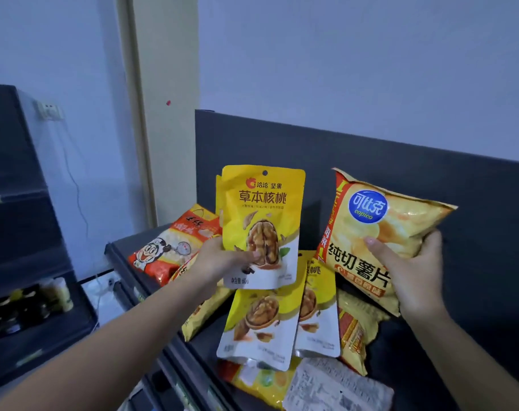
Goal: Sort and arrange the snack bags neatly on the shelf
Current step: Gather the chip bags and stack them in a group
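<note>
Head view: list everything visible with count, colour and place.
Glossy walnut snack pouches: three, yellow and white; one held up, two lying on the shelf.
Puffy potato-chip bag: one, gold with blue logo; held up at right.
Cartoon-face snack bag: one, red and white; shelf's left end.
Other snack bags: several, yellow, orange, silver; piled in front, partly hidden.
Shelf: one, dark grey; under the pile.
Left hand: grips the held-up walnut pouch.
Right hand: grips the chip bag.

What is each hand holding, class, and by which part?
The left hand grips a yellow walnut pouch by its lower left edge. The right hand grips a potato chip bag by its lower right corner.
</note>
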A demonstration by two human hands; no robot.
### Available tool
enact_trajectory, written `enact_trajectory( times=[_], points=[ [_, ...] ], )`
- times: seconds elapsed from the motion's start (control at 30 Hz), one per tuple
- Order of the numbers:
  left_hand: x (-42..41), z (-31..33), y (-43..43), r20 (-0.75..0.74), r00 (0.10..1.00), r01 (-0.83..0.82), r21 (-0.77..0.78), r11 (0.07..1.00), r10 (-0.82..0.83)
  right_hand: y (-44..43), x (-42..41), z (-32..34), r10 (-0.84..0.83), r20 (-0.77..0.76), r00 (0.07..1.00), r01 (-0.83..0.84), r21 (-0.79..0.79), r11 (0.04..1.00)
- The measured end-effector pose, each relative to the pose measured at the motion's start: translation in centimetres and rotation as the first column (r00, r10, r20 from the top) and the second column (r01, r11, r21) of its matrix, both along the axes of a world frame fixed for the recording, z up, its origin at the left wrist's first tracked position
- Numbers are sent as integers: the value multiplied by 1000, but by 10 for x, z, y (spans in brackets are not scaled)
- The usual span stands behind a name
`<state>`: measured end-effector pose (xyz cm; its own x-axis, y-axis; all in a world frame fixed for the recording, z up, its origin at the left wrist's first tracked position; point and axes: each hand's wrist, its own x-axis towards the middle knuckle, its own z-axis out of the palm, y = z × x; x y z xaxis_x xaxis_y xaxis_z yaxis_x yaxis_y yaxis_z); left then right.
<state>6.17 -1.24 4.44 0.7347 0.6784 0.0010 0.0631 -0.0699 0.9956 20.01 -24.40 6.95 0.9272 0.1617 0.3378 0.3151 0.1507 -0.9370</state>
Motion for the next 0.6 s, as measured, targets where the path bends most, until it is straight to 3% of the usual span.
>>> enact_trajectory(
  times=[0.23,0.4,0.5,0.6],
  points=[
    [75,2,25,69,997,36,129,991,-45,-9,8,-17,-149,12,989,150,-123,981],
    [110,3,41,57,970,220,196,956,-235,-7,11,-18,-202,28,979,204,-146,968],
    [126,0,47,13,937,344,134,930,-348,1,10,-19,-235,29,971,237,-127,963],
    [142,-5,54,92,950,288,104,952,-297,4,7,-23,-262,32,964,264,-105,959]
  ],
)
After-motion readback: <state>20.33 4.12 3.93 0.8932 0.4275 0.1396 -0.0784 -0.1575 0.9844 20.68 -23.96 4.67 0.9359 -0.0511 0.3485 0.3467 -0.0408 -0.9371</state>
